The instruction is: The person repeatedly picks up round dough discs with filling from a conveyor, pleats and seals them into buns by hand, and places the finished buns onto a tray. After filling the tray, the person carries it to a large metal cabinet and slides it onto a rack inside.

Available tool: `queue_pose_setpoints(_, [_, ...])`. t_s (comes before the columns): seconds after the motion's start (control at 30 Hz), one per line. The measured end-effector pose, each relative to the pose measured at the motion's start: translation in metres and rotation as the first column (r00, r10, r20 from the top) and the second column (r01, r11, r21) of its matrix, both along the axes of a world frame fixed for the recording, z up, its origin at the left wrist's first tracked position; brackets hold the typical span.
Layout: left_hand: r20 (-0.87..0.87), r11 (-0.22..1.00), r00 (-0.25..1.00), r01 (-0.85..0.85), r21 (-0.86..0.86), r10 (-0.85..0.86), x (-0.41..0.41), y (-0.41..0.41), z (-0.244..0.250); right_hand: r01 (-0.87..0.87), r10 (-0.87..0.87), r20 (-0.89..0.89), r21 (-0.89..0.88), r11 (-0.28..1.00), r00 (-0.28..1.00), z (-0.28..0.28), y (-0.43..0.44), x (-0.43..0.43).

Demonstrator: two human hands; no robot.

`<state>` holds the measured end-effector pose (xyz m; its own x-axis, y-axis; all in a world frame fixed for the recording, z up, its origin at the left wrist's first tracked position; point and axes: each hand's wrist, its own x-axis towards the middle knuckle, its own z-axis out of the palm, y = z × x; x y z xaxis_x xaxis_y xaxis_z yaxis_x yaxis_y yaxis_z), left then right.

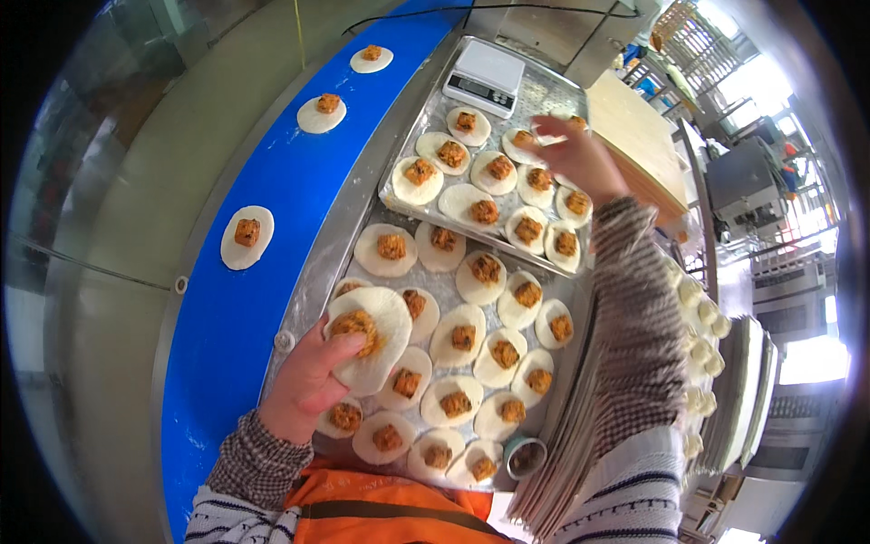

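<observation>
In my left hand point(306, 387) lies a flat round of dough point(387, 333) with a lump of orange-brown filling point(357, 332) on it. My left thumb presses on the filling. My right hand point(578, 156), slightly blurred, hovers over the right side of the far metal tray point(435, 88), fingers apart and nothing seen between them. Its fingertips are close to a filled dough round point(516, 148), and the hand partly covers others behind it. Several more filled rounds lie on that tray. The near tray point(578, 299), below my left hand, also carries several filled rounds.
A blue conveyor belt point(224, 353) curves along the left, with three filled rounds on it. A white digital scale point(486, 75) stands on the far tray. A small cup point(525, 457) sits at the near tray's corner. Pale dough pieces point(700, 347) lie to the right, beyond my sleeve.
</observation>
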<state>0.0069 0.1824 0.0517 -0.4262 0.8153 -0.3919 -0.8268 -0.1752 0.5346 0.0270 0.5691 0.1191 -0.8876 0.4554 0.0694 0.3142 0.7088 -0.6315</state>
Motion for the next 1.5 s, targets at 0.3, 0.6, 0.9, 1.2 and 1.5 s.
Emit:
queue_pose_setpoints(0.3, [-0.027, 0.994, 0.999, 0.049, 0.097, -0.047, 0.033, -0.047, 0.003, -0.026, 0.186, 0.167, -0.671, 0.741, 0.968, -0.002, -0.240, 0.105])
queue_pose_setpoints(0.6, [-0.366, 0.974, 0.908, 0.152, -0.166, -0.204, 0.061, -0.074, -0.006, -0.012, -0.032, -0.152, -0.281, 0.960, 0.988, -0.025, -0.317, 0.166])
queue_pose_setpoints(0.9, [-0.423, 0.945, 0.846, 0.273, -0.179, -0.324, 0.077, -0.075, -0.009, 0.072, -0.168, -0.210, -0.401, 0.913, 0.963, -0.042, -0.325, 0.203])
queue_pose_setpoints(1.2, [-0.532, 0.827, 0.634, 0.431, -0.360, -0.562, 0.104, -0.063, 0.000, 0.034, -0.088, -0.169, -0.300, 0.953, 0.982, -0.049, -0.325, 0.240])
queue_pose_setpoints(1.5, [-0.608, 0.592, 0.211, 0.602, -0.536, -0.765, 0.103, -0.052, 0.007, 0.031, -0.074, -0.134, -0.300, 0.954, 0.988, -0.056, -0.335, 0.260])
